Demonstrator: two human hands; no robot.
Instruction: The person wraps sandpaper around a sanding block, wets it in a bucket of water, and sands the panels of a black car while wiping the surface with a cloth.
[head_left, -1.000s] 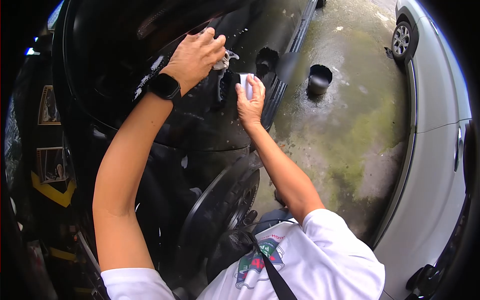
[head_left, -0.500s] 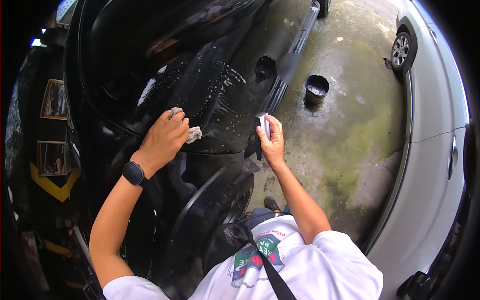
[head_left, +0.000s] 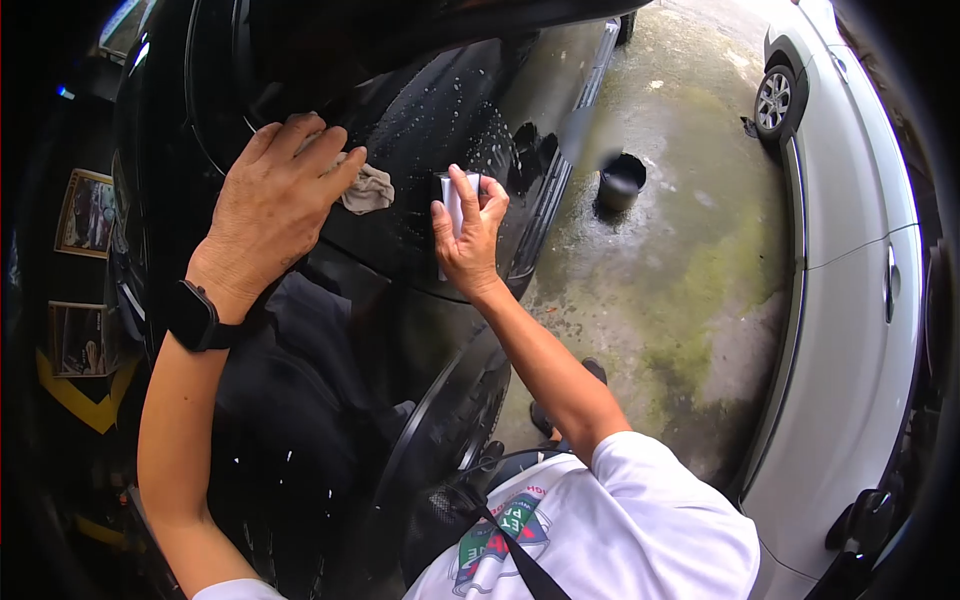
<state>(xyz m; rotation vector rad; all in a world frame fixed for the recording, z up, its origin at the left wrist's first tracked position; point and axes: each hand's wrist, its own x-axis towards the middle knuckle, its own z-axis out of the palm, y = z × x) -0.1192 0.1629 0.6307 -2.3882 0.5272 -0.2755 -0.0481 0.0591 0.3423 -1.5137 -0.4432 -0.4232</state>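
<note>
My left hand (head_left: 275,200), with a black watch (head_left: 203,316) on its wrist, is over the black car's dark glossy body (head_left: 330,400). Its fingers curl round a crumpled, greyish-beige rag (head_left: 369,190), which bunches out beside the fingertips; part of it is hidden under the hand. To the right, my right hand (head_left: 475,245) grips a small white block (head_left: 456,208) with a dark edge, held upright between thumb and fingers in front of the wet panel. White droplets and streaks (head_left: 455,115) lie on the paint beyond both hands.
A black bucket (head_left: 622,183) stands on the wet, mossy concrete floor (head_left: 660,330). Along the right side is a silver-white car (head_left: 850,300). The black car's side step (head_left: 545,215) runs beside the floor. Framed pictures (head_left: 85,212) appear at far left.
My left hand has moved up and left with the rag, looking closer to the camera. My right hand has shifted left and up with the white block, from beside the car to over its panel.
</note>
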